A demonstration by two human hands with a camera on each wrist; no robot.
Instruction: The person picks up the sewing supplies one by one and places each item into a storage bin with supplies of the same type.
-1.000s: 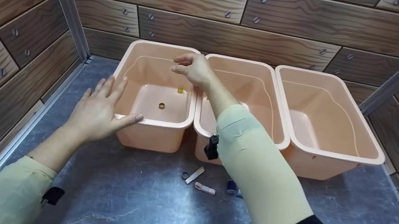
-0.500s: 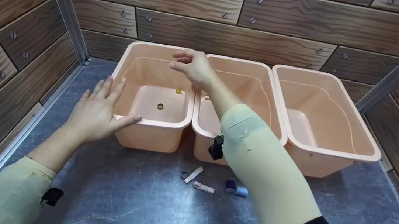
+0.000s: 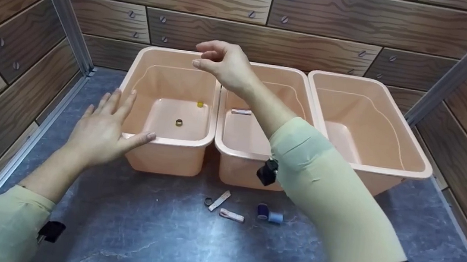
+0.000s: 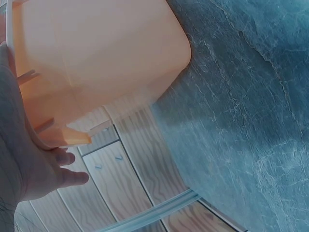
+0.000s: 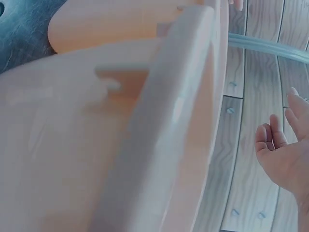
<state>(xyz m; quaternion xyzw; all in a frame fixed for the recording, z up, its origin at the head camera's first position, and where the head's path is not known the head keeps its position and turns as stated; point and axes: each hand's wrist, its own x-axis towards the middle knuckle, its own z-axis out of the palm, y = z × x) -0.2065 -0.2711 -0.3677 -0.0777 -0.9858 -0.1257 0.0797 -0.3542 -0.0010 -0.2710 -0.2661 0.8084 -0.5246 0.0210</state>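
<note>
My left hand (image 3: 101, 132) rests with spread, straight fingers on the near left corner of the left peach bin (image 3: 167, 141); the left wrist view shows its fingers at the rim. Raised above the back of the left and middle bins, my right hand (image 3: 229, 67) has loosely bent fingers and holds nothing. In the right wrist view, that hand (image 5: 285, 150) shows against the wood wall with its palm empty. Inside the left bin lie a brass-coloured ring (image 3: 179, 122) and a small yellow piece (image 3: 200, 104). A folded pale strip (image 3: 241, 112) lies in the middle bin (image 3: 242, 154).
On the blue-grey tabletop (image 3: 152, 244) before the bins lie a dark ring (image 3: 208, 201), a folded pale strip (image 3: 220, 201), another printed strip (image 3: 232, 215), a dark blue thread spool (image 3: 263, 211) and a light blue one (image 3: 275, 217). The right bin (image 3: 385, 170) adjoins the middle one.
My right hand has risen, and its forearm has shifted right, uncovering the two thread spools and the strip in the middle bin. The left hand keeps its place on the rim.
</note>
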